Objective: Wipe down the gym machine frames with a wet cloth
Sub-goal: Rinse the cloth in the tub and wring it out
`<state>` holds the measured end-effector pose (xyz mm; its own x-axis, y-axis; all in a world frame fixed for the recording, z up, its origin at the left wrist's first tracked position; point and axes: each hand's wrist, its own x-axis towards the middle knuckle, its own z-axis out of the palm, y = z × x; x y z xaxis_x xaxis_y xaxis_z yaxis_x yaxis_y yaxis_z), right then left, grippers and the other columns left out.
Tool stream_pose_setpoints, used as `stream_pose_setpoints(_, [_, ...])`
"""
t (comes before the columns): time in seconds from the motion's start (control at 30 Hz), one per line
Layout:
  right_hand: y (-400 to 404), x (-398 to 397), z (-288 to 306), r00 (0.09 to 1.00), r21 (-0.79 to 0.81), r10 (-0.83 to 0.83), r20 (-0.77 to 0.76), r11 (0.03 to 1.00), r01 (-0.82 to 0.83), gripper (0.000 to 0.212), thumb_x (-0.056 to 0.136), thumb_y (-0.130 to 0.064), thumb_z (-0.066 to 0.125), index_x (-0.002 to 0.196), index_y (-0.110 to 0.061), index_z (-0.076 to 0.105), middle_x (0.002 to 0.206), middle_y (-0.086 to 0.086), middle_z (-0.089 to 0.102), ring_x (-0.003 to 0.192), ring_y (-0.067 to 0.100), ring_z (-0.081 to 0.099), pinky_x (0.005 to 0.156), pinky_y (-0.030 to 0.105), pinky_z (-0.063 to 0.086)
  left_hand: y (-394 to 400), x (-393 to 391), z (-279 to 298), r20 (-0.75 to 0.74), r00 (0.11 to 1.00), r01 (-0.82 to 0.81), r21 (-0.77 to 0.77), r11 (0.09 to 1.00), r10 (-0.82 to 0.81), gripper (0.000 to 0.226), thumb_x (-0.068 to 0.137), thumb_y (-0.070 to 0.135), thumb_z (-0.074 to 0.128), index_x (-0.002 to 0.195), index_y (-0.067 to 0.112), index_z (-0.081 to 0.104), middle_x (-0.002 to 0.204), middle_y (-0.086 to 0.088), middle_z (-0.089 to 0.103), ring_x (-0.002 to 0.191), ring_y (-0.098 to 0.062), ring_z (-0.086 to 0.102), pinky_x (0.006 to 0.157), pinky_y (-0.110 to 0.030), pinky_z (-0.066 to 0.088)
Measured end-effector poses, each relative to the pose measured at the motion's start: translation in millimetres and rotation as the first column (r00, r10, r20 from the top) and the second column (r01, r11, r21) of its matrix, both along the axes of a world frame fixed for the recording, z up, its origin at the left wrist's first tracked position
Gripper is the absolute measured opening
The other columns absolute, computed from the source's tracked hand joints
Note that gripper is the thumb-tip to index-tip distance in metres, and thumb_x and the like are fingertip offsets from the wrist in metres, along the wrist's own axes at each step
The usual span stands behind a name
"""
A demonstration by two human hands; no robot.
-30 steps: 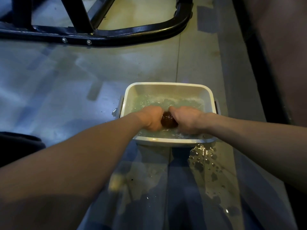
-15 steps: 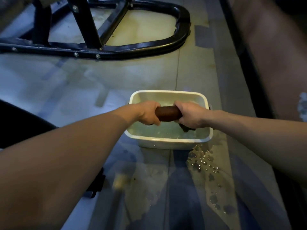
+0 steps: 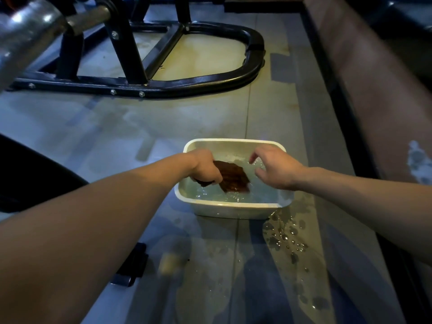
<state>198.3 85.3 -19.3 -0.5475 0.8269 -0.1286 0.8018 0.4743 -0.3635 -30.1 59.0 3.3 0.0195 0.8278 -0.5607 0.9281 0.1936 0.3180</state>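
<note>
A white rectangular basin (image 3: pixel 236 209) of water stands on the grey floor in front of me. My left hand (image 3: pixel 204 168) grips one end of a wet brown cloth (image 3: pixel 233 177), which hangs spread out over the water. My right hand (image 3: pixel 273 168) hovers above the basin's right side with its fingers loosely spread, holding nothing. The black gym machine frame (image 3: pixel 194 86) lies on the floor beyond the basin, with a curved tube at its right end and upright posts rising from it.
Spilled water (image 3: pixel 286 239) pools on the floor just right of the basin and nearer me. A shiny metal bar (image 3: pixel 28 29) juts in at top left. A dark low ledge (image 3: pixel 364 94) runs along the right. A black object (image 3: pixel 131 265) sits by my left forearm.
My right hand has let go of the twisted cloth and pulled away to the right. The cloth has unrolled and now hangs from my left hand alone. The view has tilted up towards the frame.
</note>
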Motion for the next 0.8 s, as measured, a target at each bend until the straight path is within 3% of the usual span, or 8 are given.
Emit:
stream_pose_setpoints(0.13, [-14.4,-3.9,-4.6,0.995,-0.061,0.099,-0.028,0.993,-0.1,0.084,0.089,-0.048,0.072,0.158,-0.026,0.029,0.161,0.0,0.035,0.146,0.02,0.033,0.119,0.045,0.036,-3.1,-3.6,10.8,0.209,0.956,-0.187,-0.103,0.977,0.205,0.011,0.082,0.023,0.074,0.083,0.013,0.069,0.077,-0.003,0.064,0.069,-0.016,0.057,0.061,-0.025,0.047])
stream_pose_setpoints(0.23, [-19.1,-8.7,-9.8,0.992,-0.05,0.126,0.003,0.991,-0.125,0.111,0.083,-0.06,0.076,0.164,-0.032,0.005,0.171,-0.005,0.013,0.155,0.023,0.012,0.125,0.048,0.025,-4.4,-0.2,16.5,0.376,0.879,-0.205,-0.258,0.944,0.294,0.008,0.085,0.022,0.071,0.089,0.016,0.068,0.077,-0.001,0.061,0.072,-0.015,0.052,0.063,-0.025,0.043])
stream_pose_setpoints(0.3, [-18.8,-12.0,-11.5,0.996,-0.044,0.092,-0.014,0.995,-0.092,0.12,0.079,-0.062,0.08,0.163,-0.035,-0.001,0.171,-0.004,0.015,0.155,0.027,0.009,0.125,0.052,0.023,-4.9,3.5,17.5,0.479,0.797,-0.21,-0.352,0.912,0.368,0.018,0.086,0.022,0.07,0.101,0.012,0.07,0.088,-0.005,0.062,0.073,-0.016,0.053,0.064,-0.026,0.045])
stream_pose_setpoints(0.37, [-17.9,-16.6,-12.1,0.994,-0.046,0.034,-0.105,0.998,-0.039,0.107,0.08,-0.051,0.084,0.16,-0.034,0.015,0.159,0.002,0.039,0.148,0.031,0.029,0.119,0.053,0.035,-6.4,6.7,20.4,0.571,0.693,-0.185,-0.449,0.874,0.44,0.025,0.09,0.021,0.066,0.109,0.005,0.069,0.092,-0.008,0.065,0.069,-0.017,0.055,0.066,-0.027,0.047])
stream_pose_setpoints(0.47, [-10.9,-22.0,-12.3,0.959,-0.049,-0.043,-0.279,0.998,0.031,0.04,0.09,-0.015,0.074,0.123,-0.024,0.054,0.117,0.004,0.064,0.111,0.029,0.059,0.091,0.042,0.052,-8.6,8.0,25.4,0.603,0.649,-0.119,-0.523,0.844,0.465,0.028,0.095,0.021,0.064,0.114,0.001,0.067,0.087,-0.008,0.066,0.071,-0.017,0.061,0.071,-0.028,0.055])
stream_pose_setpoints(0.57, [-3.9,-27.5,-2.8,0.979,-0.104,-0.062,-0.195,0.994,0.042,0.026,0.091,-0.004,0.062,0.112,-0.017,0.056,0.107,0.005,0.064,0.1,0.027,0.06,0.086,0.044,0.053,-8.6,8.3,22.7,0.502,0.78,-0.145,-0.438,0.887,0.375,0.03,0.092,0.015,0.074,0.118,0.002,0.063,0.097,-0.011,0.073,0.083,-0.021,0.074,0.083,-0.037,0.063])
stream_pose_setpoints(0.7, [4.4,-36.8,7.6,0.992,-0.198,-0.094,-0.085,0.977,0.075,0.025,0.09,-0.021,0.073,0.11,-0.016,0.058,0.096,0.005,0.067,0.089,0.025,0.063,0.079,0.046,0.057,-9.0,23.1,9.7,0.169,0.984,0.045,0.059,0.997,-0.054,0.048,0.082,0.037,0.085,0.114,0.016,0.057,0.1,-0.006,0.068,0.085,-0.021,0.067,0.073,-0.037,0.058])
stream_pose_setpoints(0.8, [9.1,-37.7,9.4,0.995,-0.276,-0.097,0.02,0.956,0.099,0.015,0.088,-0.021,0.073,0.096,-0.009,0.07,0.086,0.01,0.072,0.075,0.027,0.067,0.064,0.042,0.056,-13.3,32.4,0.0,-0.249,0.926,0.356,0.334,0.873,-0.282,0.047,0.089,0.035,0.076,0.125,0.022,0.047,0.105,-0.001,0.066,0.085,-0.023,0.057,0.07,-0.035,0.046])
